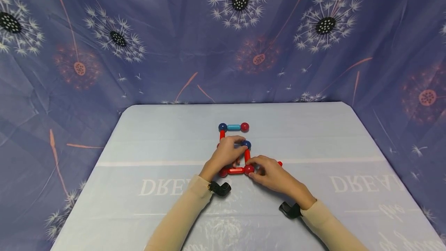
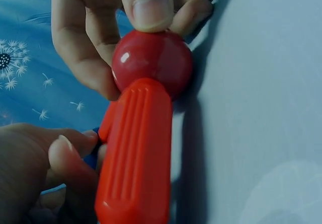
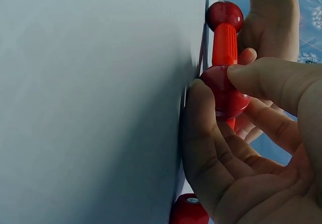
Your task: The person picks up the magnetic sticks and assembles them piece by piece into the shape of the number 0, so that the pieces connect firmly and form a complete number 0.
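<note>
My right hand (image 1: 275, 174) pinches a red ball (image 1: 249, 170) between thumb and fingers at a corner of a ball-and-stick figure; its grip shows closely in the right wrist view. A red stick (image 1: 236, 171) joins that ball to another red ball (image 1: 223, 172) on the left. From the pinched ball a second red stick (image 1: 247, 156) runs up to a blue ball (image 1: 246, 144). My left hand (image 1: 228, 151) holds this blue ball with thumb and index finger. Its back and wrist cover part of the figure's left side.
Farther back, a light blue stick (image 1: 234, 127) links a dark blue ball (image 1: 222, 127) and a red ball (image 1: 245, 127). A red piece (image 1: 280, 163) peeks out behind my right hand. A pale printed cloth (image 1: 115, 200) covers the table; a purple dandelion curtain (image 1: 174, 49) hangs behind.
</note>
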